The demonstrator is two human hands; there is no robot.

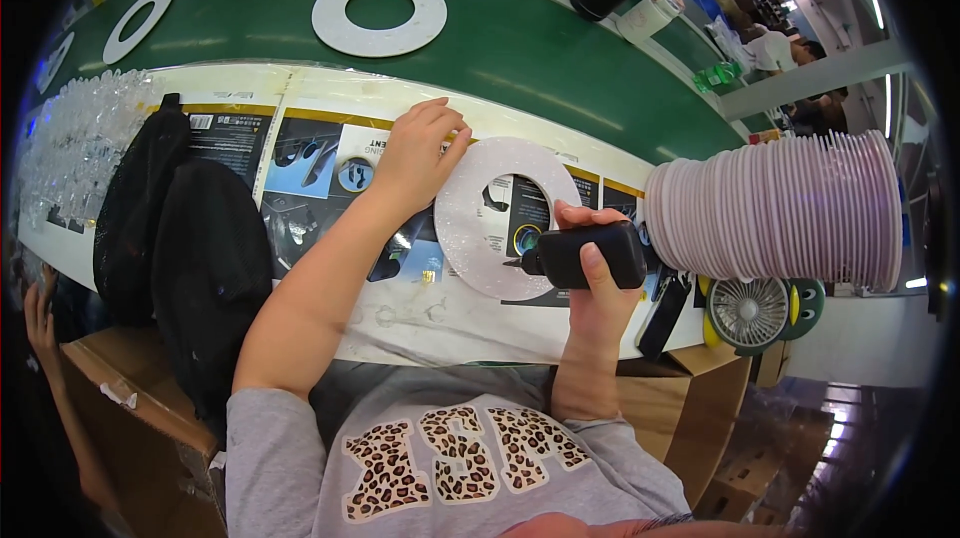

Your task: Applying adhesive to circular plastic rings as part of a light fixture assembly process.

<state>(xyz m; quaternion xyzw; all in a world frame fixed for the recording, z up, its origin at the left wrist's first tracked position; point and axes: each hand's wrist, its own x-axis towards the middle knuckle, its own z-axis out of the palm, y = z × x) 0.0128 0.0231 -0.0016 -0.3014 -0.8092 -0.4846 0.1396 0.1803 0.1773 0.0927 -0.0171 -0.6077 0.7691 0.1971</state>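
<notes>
A flat white ring [463, 256] lies on printed sheets in front of me, its surface speckled and shiny. My left hand [418, 153] rests at its upper left edge, fingers stretched out and thumb apart, holding nothing I can see. Over the ring's lower right side, my right hand [600, 303] grips a small black bottle [595, 256] with a narrow nozzle. The bottle is tilted on its side, and the nozzle points left across the ring's band. Whether the tip touches the ring I cannot tell.
A long stack of white rings [770, 208] lies at the right, by a small fan [747, 313] and a dark phone [664, 316]. Another ring [425, 13] sits on the green belt [520, 68]. Black mesh cloth [210, 268] and clear plastic pieces [75, 153] occupy the left.
</notes>
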